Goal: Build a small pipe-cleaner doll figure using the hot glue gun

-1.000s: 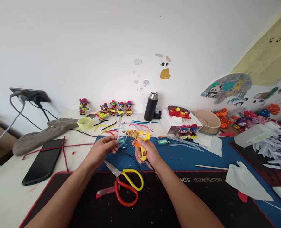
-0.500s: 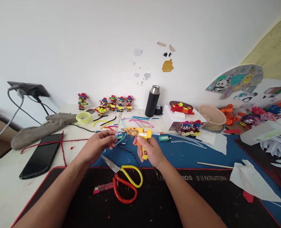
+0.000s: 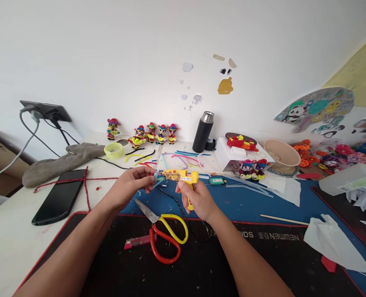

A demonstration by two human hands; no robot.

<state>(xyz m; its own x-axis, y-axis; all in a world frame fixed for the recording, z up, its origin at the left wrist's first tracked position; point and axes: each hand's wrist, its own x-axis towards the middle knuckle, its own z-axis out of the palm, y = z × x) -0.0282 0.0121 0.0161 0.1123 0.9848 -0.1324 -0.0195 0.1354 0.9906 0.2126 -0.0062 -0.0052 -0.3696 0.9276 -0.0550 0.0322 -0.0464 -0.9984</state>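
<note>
My right hand (image 3: 197, 200) is wrapped round the handle of a yellow glue gun (image 3: 183, 178), whose nozzle points left. My left hand (image 3: 130, 187) pinches a small light-blue pipe-cleaner piece (image 3: 158, 180) right at the nozzle tip. Both hands hover above the blue mat (image 3: 247, 202). Just below them on the black mat (image 3: 201, 264) lie scissors (image 3: 166, 237) with one yellow and one red handle, and a pink utility knife (image 3: 136, 244).
A black phone (image 3: 59, 202) and a red cord lie at the left. At the back stand several pipe-cleaner figures (image 3: 152, 134), a black flask (image 3: 203, 132), a white box (image 3: 232, 156) and a bowl (image 3: 282, 153). White paper (image 3: 334, 243) lies right.
The glue gun's nozzle and the blue piece have come together; they were slightly apart before. The view has shifted a little to the left and down.
</note>
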